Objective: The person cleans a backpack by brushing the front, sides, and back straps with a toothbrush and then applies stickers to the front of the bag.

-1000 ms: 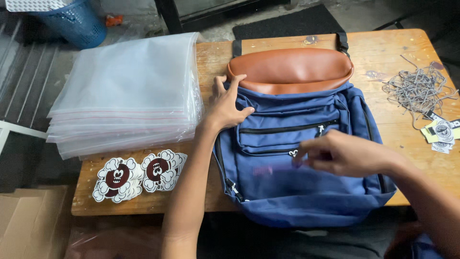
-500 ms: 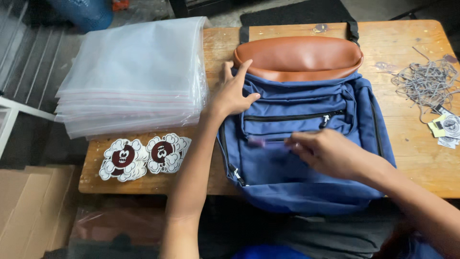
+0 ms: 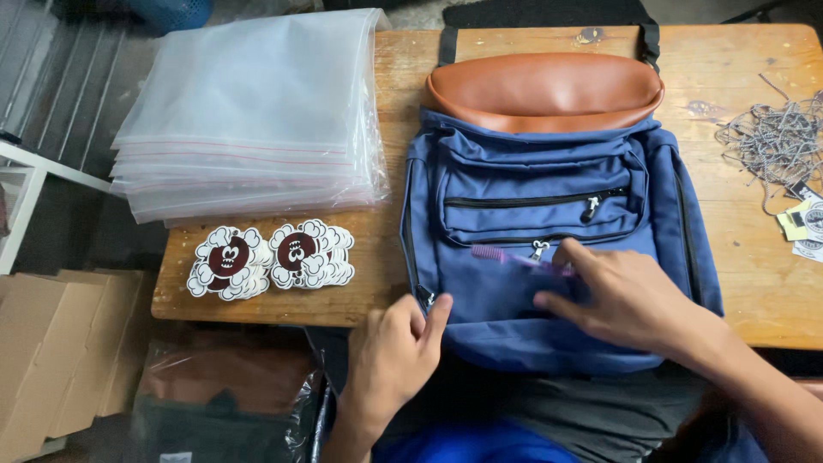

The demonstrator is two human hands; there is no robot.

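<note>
The left hand (image 3: 390,356) has moved. A moment ago it lay flat on the upper left of the blue backpack (image 3: 549,231); now it is down at the bag's lower left corner, by the table's (image 3: 283,304) near edge. Its fingers are curled shut around the side zipper pull (image 3: 426,299), I think, though the pull is small and hard to see. The right hand (image 3: 621,300) is half open, and its fingers press down on a flat clear packet with a pink strip (image 3: 514,255) at the front pocket.

The packet looks partly tucked in, with its strip end poking out. The pocket zips above look closed, and the side zip by the left hand looks closed too.

The backpack lies flat on the wooden table, front side up. Its long way runs from near to far. The brown leather part (image 3: 544,90) points away from the person.
</note>
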